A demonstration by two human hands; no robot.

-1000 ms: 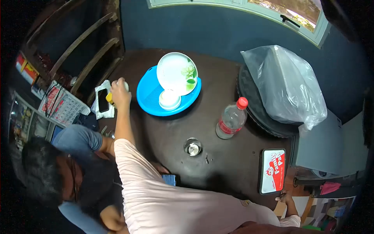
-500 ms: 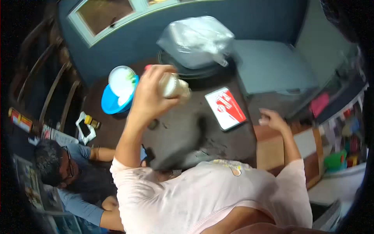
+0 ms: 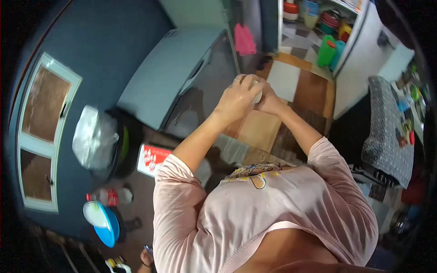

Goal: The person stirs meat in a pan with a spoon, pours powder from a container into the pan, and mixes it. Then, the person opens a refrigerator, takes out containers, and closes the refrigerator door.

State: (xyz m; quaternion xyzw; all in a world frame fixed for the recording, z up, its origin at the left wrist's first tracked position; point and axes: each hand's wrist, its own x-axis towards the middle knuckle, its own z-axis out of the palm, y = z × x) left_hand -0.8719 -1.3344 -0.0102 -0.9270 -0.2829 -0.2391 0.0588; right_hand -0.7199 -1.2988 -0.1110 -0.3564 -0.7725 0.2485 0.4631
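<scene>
Fingers (image 3: 249, 82) of left hand (image 3: 234, 101) curled closed around small whitish container (image 3: 257, 97); right hand (image 3: 270, 101) meets it from other side, own fingers mostly hidden, grip cannot be told. Half a second ago container in left hand alone, above table (image 3: 141, 204); now between both hands, away from table, so two hands available for it. Red-and-white flat box (image 3: 154, 159): lettering, not legible. Bottle (image 3: 111, 197): red label, wording too small.

wall (image 3: 114, 50): dark blue | window (image 3: 42, 144): white-framed | floor (image 3: 314, 91): brown, tan, white patches
</scene>
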